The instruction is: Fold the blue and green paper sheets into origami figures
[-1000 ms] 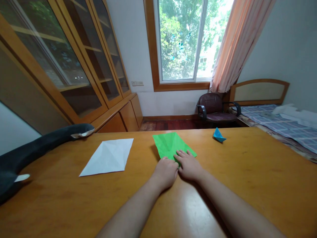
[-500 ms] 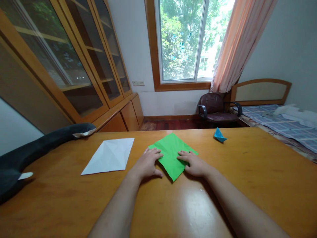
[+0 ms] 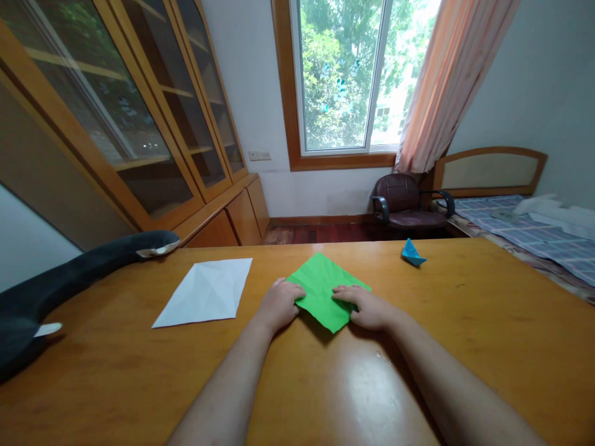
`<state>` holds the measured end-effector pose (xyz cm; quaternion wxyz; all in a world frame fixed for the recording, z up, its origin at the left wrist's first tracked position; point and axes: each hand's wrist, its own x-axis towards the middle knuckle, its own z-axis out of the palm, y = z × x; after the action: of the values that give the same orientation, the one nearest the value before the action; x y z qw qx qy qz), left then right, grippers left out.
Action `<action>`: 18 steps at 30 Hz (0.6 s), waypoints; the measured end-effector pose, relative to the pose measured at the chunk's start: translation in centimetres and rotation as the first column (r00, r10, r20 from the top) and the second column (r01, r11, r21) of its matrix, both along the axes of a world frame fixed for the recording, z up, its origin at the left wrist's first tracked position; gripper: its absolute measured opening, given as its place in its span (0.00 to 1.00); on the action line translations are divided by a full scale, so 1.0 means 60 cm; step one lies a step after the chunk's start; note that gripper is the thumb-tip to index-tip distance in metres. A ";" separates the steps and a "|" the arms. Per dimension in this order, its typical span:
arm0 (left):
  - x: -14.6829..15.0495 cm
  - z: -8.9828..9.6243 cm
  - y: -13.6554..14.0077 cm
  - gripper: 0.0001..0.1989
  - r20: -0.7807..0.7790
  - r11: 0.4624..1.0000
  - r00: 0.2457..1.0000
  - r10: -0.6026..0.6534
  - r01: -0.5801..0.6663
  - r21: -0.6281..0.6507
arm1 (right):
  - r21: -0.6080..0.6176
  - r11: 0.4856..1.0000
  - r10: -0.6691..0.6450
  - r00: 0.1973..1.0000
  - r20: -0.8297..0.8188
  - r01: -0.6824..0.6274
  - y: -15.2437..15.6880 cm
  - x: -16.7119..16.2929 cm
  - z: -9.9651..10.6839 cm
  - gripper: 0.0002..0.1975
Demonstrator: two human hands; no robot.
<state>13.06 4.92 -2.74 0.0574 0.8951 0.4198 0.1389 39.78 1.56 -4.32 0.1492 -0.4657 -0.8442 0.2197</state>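
A square sheet of green paper (image 3: 320, 282) with faint creases lies cornerwise on the wooden table, its near corner lifted a little with a shadow below. My left hand (image 3: 281, 303) grips the left edge, fingers on top and thumb hidden beneath the sheet. On the opposite side, my right hand (image 3: 367, 306) has its fingers over the paper's right part, and its thumb seems tucked at the edge. The sheet sits between the two hands.
A creased white paper sheet (image 3: 209, 294) lies left on the table (image 3: 297, 396). Toward the far right edge stands a small folded blue paper piece (image 3: 412, 253). A black-and-white plush-looking object (image 3: 93, 269) rests at far left. Beyond are a chair (image 3: 402, 201) and a bed (image 3: 511, 217).
My left hand has moved slightly right and its thumb has gone under the green paper. The sheet has turned a little, and its near corner has shifted right and risen.
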 end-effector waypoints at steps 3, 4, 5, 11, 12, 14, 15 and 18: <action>-0.004 -0.005 0.004 0.16 0.013 1.000 1.000 0.019 -0.019 -0.007 | -0.006 1.000 -0.018 0.999 -0.037 0.018 0.001 0.004 0.001 0.30; -0.005 -0.006 0.006 0.15 0.024 1.000 0.999 0.026 -0.025 -0.013 | -0.012 1.000 -0.029 0.998 -0.055 0.028 0.002 0.006 0.002 0.30; -0.007 -0.008 0.007 0.15 0.035 0.999 0.999 0.032 -0.031 -0.021 | -0.021 0.999 -0.040 0.997 -0.072 0.039 0.002 0.008 0.002 0.32; -0.017 -0.012 0.013 0.16 0.062 0.998 0.997 0.049 -0.047 -0.033 | -0.025 0.995 -0.097 0.991 -0.091 0.096 0.007 0.018 -0.004 0.45; -0.019 -0.013 0.014 0.16 0.070 0.998 0.996 0.050 -0.048 -0.031 | -0.005 0.993 -0.116 0.990 -0.082 0.116 0.008 0.018 -0.007 0.42; -0.021 -0.011 0.014 0.15 0.096 0.999 0.994 0.048 -0.045 -0.029 | 0.040 0.987 -0.154 0.986 -0.066 0.156 0.011 0.019 -0.011 0.34; -0.021 -0.010 0.014 0.15 0.111 0.999 0.993 0.045 -0.041 -0.033 | 0.059 0.983 -0.169 0.984 -0.062 0.173 0.013 0.020 -0.013 0.30; -0.021 -0.005 0.012 0.14 0.152 0.997 0.987 0.047 -0.037 -0.068 | 0.095 0.975 -0.198 0.978 -0.064 0.203 0.018 0.024 -0.018 0.24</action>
<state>11.79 5.64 -3.03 0.1159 0.8704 0.4371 0.1949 41.20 2.64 -5.38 0.2166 -0.5343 -0.7985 0.1731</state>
